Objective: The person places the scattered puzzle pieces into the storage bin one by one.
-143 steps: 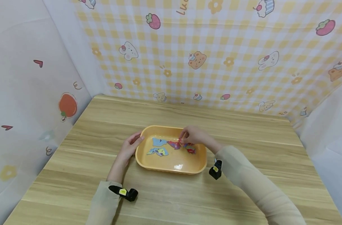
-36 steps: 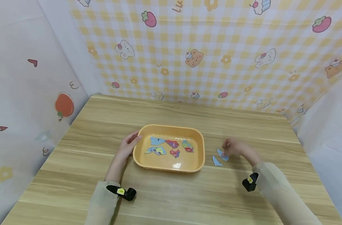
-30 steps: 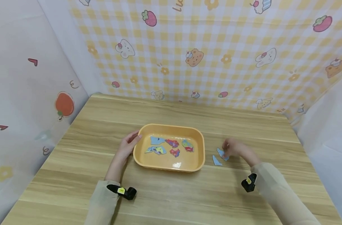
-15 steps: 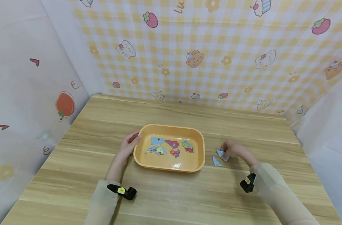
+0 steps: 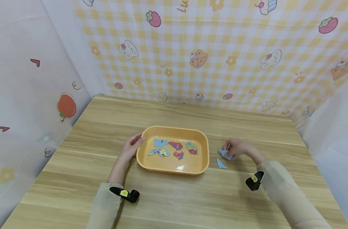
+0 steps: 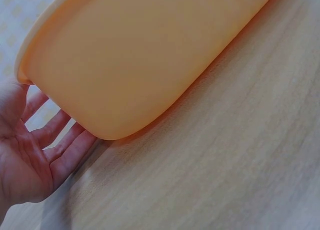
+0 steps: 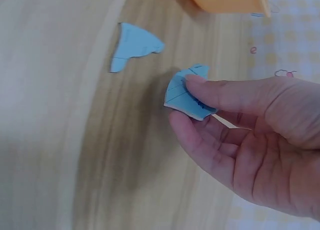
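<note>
My right hand [image 5: 238, 149] pinches a pale blue puzzle piece [image 7: 181, 93] between thumb and fingers, tilted and held just above the table in the right wrist view. Beside it a second, narrower blue puzzle piece [image 5: 221, 163] lies flat on the wood. At the left end of a yellow-orange plastic tray [image 5: 159, 164], my left hand [image 5: 131, 148] holds the rim, thumb over the top and fingers against the outer wall. Inside the tray lie several flat map-like pieces, among them a blue piece [image 5: 161, 142], a red-purple piece [image 5: 176, 146] and a green-and-red piece [image 5: 191, 148].
The wood-grain table [image 5: 174, 203] runs back to a checked yellow cloth wall [image 5: 174, 63]. A white cloth [image 5: 22, 79] with printed motifs hangs at the left, another pale one at the right. Black wrist cameras sit on both sleeves.
My right hand has gone from inside the tray to the table on the right, where two blue pieces now are. In the last half second it has lifted one. My left hand stays put.
</note>
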A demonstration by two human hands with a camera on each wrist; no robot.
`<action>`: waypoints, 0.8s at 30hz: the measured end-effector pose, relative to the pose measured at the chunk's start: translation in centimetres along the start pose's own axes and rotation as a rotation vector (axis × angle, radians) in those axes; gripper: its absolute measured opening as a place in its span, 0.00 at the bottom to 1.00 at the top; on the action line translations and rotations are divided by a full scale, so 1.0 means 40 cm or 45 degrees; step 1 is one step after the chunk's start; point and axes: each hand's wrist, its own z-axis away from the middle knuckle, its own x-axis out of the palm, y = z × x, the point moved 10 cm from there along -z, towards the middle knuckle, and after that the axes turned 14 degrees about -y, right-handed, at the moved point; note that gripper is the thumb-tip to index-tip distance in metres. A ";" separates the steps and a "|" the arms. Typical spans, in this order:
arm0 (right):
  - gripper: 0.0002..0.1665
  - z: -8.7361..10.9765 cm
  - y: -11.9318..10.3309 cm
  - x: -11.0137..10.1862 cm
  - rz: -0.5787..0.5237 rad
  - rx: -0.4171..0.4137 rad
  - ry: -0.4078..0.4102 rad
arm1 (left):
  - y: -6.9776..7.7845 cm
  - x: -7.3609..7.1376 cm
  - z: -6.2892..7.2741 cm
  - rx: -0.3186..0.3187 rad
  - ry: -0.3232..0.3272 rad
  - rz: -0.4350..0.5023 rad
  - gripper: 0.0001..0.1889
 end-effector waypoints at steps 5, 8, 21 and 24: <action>0.12 0.010 -0.024 -0.018 0.011 -0.031 -0.002 | 0.001 0.001 -0.002 0.002 0.001 0.002 0.30; 0.13 0.016 -0.039 -0.025 0.007 -0.038 -0.002 | 0.001 0.001 -0.002 0.001 0.001 0.008 0.30; 0.13 0.036 -0.129 -0.054 0.045 -0.140 0.023 | 0.001 -0.001 0.002 -0.003 0.004 0.011 0.30; 0.13 0.035 -0.152 -0.052 0.061 -0.148 0.009 | 0.002 0.001 0.002 -0.003 0.002 0.009 0.30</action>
